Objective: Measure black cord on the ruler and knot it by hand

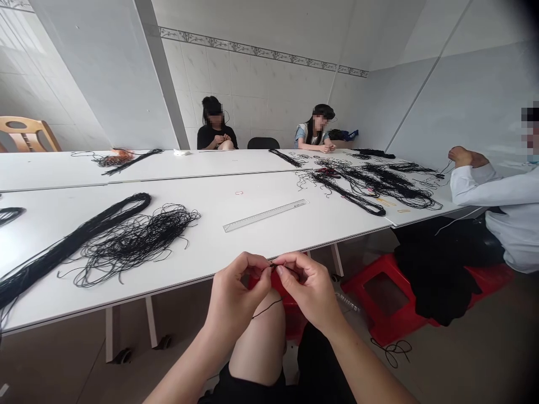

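My left hand (pixel 242 286) and my right hand (pixel 307 286) meet above my knee, just off the table's near edge. Both are closed, thumb against forefinger, on a thin black cord (pixel 267 307). Between the fingertips the cord looks bunched, perhaps knotted; the detail is too small to make out. One loose end hangs down from the left hand across the knee. Beyond the hands, a clear ruler (pixel 265 215) lies on the white table (pixel 202 247). To the left are a loose tangle of black cord (pixel 138 238) and a long looped hank of black cord (pixel 80 241).
More black cord bundles (pixel 379 182) cover the table's right side. A small red loop (pixel 239 193) lies mid-table. Two people sit across the table, and another in a white sleeve (pixel 497 188) sits at right by a red stool (pixel 379 297). Cord (pixel 391 350) lies on the floor.
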`<state>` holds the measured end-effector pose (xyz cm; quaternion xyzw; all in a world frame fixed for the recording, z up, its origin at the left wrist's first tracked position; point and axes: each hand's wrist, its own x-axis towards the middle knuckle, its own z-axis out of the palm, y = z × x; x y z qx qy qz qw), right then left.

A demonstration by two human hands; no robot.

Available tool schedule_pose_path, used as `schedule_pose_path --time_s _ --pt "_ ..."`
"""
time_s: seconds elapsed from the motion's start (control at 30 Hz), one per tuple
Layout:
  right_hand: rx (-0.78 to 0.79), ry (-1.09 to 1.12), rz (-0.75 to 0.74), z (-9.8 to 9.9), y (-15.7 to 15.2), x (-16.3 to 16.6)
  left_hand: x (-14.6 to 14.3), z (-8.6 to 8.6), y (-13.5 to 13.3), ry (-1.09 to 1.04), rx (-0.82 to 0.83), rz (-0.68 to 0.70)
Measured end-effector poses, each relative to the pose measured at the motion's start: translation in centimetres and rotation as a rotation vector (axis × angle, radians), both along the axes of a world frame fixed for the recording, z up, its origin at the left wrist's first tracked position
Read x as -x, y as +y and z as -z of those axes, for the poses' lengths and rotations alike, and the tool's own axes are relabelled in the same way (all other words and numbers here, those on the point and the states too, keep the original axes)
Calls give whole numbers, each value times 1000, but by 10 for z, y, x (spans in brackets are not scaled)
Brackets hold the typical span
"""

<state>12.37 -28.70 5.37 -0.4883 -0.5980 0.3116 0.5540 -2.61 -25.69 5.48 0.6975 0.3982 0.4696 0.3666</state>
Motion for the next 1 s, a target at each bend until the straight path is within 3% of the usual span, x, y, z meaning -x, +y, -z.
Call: schedule_pose_path --time_s 0.27,0.5,0.77,1.0 --pt "-145 -152 37 2 1 2 -1 -5 -1 -32 100 27" --pt "-284 -266 77 -1 2 0 4 -5 5 -106 267 148" --pt "-252 -242 65 -3 1 -3 4 -2 5 -70 248 116" --pt "-103 -180 20 -1 1 -4 4 0 6 -111 292 158"
